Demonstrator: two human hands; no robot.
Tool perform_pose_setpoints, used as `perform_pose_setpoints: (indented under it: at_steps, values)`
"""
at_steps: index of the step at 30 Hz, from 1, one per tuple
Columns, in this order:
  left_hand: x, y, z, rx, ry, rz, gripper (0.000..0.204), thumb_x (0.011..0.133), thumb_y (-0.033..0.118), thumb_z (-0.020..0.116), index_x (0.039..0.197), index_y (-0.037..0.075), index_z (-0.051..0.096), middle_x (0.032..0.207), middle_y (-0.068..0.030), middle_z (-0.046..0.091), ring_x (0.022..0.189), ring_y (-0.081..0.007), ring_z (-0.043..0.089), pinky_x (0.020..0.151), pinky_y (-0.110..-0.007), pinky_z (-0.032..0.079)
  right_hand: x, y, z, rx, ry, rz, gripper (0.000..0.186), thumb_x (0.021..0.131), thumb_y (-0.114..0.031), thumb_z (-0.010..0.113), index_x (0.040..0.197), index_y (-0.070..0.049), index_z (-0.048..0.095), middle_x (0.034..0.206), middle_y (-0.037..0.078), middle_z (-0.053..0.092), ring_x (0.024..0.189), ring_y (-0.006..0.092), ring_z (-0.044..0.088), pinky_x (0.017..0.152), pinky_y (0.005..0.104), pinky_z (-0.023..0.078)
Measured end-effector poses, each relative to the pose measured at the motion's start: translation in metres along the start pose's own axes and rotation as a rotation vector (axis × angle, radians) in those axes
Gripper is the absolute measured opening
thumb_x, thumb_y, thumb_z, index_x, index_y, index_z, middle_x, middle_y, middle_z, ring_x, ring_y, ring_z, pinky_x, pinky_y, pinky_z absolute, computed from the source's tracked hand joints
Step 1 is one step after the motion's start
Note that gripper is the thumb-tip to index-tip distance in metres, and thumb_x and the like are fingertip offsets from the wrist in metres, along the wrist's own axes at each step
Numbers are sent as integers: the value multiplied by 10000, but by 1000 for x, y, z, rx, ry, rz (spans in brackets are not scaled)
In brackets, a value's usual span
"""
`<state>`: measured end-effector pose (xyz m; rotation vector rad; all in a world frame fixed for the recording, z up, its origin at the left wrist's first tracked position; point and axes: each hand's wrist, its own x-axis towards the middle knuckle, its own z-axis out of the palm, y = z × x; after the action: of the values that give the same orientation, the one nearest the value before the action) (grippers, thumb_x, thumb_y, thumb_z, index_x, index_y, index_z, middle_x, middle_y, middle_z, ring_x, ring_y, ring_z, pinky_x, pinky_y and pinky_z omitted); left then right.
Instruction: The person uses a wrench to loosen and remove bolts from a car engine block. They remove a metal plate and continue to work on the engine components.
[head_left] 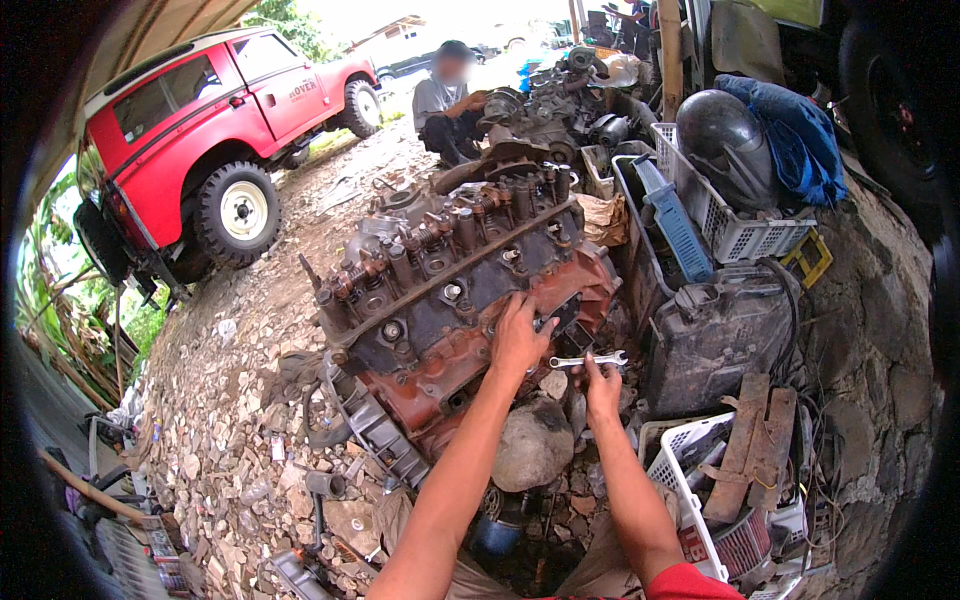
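- I see a red car at the upper left, well apart from the hands.
- The engine sits on the stony ground before the person, seemingly placed so both arms reach its near side.
- A black can and a white crate crowd the right, probably limiting outward elbow room.
- A round stone lies between the forearms, near the engine; I judge it could block low movement.
- The left hand rests against the engine, fingers curled, perhaps for steadiness; I cannot tell whether it grips anything.
- The right hand pinches the wrench crosswise, likely keeping both ends free.
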<state>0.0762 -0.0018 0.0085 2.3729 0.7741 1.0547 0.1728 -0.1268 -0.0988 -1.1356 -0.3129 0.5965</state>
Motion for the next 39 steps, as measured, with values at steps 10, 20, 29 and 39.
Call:
perform_pose_setpoints:
  at_steps: [10,20,29,39]
  values:
    - [1,-3,2,14,-19,-16,387,809,203,736,1058,-51,583,1140,-243,544,1044,-443,558,884,-479,463,3,4,-3,-49,-27,-32,193,973,-199,590,878,-38,544,748,93,653,564,149,549,536,299,412]
    - [0,5,2,-163,104,-52,256,817,154,737,953,-7,591,944,-187,591,860,-391,587,753,-436,469,-1,2,-3,1,45,39,256,984,-265,574,836,-64,517,657,6,507,592,129,506,551,303,401]
    - [-45,15,-35,-391,134,166,201,883,142,676,1036,13,658,968,-154,682,873,-254,656,782,-362,492,-45,-40,11,-42,-133,-46,268,1000,-295,551,911,-45,580,770,3,549,689,85,475,629,276,390]
    - [-231,-9,-148,-793,259,-523,174,867,106,719,1007,7,691,899,-36,694,877,-117,626,789,-261,485,-184,-26,106,-345,-718,-235,171,894,-122,692,983,17,647,874,49,672,834,97,599,749,292,502]
